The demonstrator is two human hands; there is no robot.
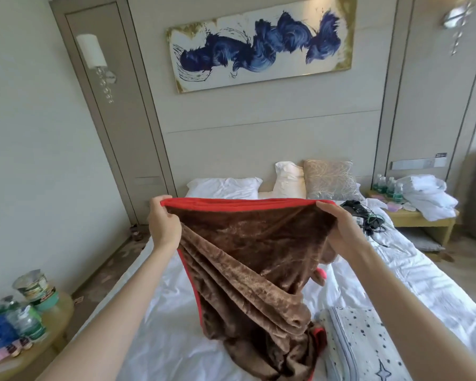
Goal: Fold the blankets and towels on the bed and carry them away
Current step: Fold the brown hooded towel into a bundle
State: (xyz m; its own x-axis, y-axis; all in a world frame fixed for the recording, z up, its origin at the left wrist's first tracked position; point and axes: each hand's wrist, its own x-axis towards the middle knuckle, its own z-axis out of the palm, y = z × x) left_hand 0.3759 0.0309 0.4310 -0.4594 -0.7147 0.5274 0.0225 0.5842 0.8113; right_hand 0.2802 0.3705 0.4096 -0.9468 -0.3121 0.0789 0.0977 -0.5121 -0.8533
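The brown blanket point(248, 257) is held up above the bed point(162, 312) by its red border point(245, 201), and its lower part lies bunched on the white sheet at the near side. The left hand point(164, 224) is clamped on the left end of this border and the right hand point(338, 229) on the right end, with the fingers curled over the cloth.

The fabric is judged soft, plush and limp (probably a little slippery), so it should be taken at the corners and along the border, where the edge is firmer. A spotted blanket point(352, 342) lies just beside the bunched part, at the near right. Open sheet is seen to the left and in the middle. Dark cables point(366, 218) lie far right.
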